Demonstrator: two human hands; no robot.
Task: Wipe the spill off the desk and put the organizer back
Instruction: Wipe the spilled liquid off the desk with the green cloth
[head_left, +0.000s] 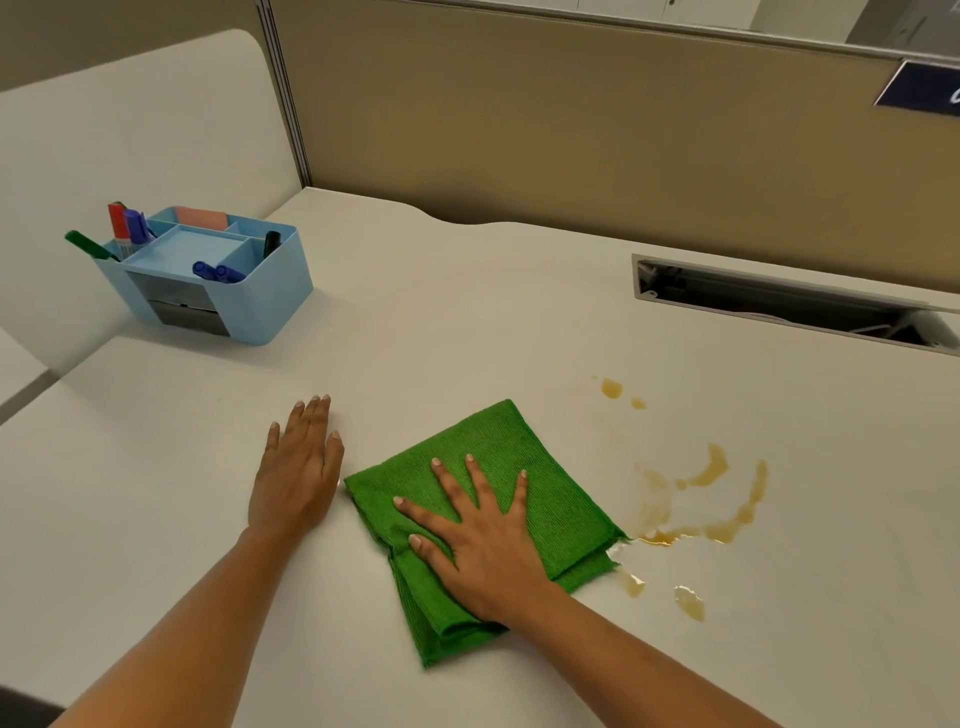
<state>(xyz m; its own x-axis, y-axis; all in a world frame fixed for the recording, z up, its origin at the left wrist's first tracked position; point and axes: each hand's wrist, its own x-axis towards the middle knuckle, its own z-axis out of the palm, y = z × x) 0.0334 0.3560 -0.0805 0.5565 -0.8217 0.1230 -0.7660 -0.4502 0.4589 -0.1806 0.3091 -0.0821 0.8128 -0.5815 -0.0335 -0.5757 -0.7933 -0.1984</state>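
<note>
Here we are pressing our right hand (483, 540) flat on a folded green cloth (540, 467), fingers spread wide over it and gripping nothing, so the palm's weight is pushing the fabric down onto the surface (467, 322). Our left hand (296, 473) is lying open and flat on bare surface just to the left of the cloth, not touching it; we are probably bracing ourselves with it while the other hand wipes.

The spill (711, 499), an amber liquid in streaks and drops, is lying to the right of the cloth. Its near-left tip is meeting the cloth's right corner, so we judge the wiping is only just reaching it and most of the liquid is yet to be taken up. A few separate drops are sitting farther off and nearer to us, apart from the main streaks.

The blue organizer (228, 280) is standing far to the left, well apart from the spill, likely set aside so the wet area is clear. It is holding markers (127, 228) upright in one corner and a pink block (200, 215) at the back; a dark drawer-like part is showing at its front, though we cannot make out what it contains.

Whether liquid is lying under the cloth is hidden from us. A cable slot (779, 301) at the far right is running out of view, its inside too dark to read. A dark sign (919, 88) on the partition (571, 130) is cut off at the edge.
</note>
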